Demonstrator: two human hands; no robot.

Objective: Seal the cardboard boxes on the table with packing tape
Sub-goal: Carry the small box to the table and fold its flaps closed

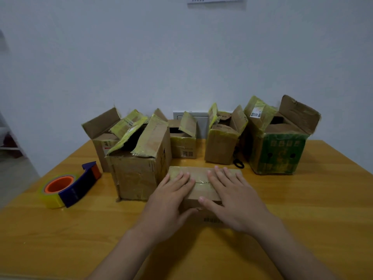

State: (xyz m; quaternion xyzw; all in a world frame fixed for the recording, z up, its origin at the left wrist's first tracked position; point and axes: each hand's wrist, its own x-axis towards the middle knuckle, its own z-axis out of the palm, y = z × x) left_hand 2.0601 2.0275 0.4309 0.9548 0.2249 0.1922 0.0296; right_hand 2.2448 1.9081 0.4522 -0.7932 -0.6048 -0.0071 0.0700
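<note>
A small flat cardboard box (199, 179) lies in front of me on the wooden table (302, 209), its flaps down. My left hand (171, 197) rests flat on the box's left half, fingers spread. My right hand (232, 197) presses flat on the right half, thumb over the front edge. A blue tape dispenser (68, 185) with an orange core and a yellowish tape roll lies on the table to the left, untouched. Several other cardboard boxes stand behind with flaps open: a large one (139, 158) at left and a green-printed one (280, 150) at right.
A white wall rises right behind the boxes, with a wall socket plate (191, 116) between them. Black scissors (238, 161) lie between two boxes at right. The table's left edge runs near the dispenser.
</note>
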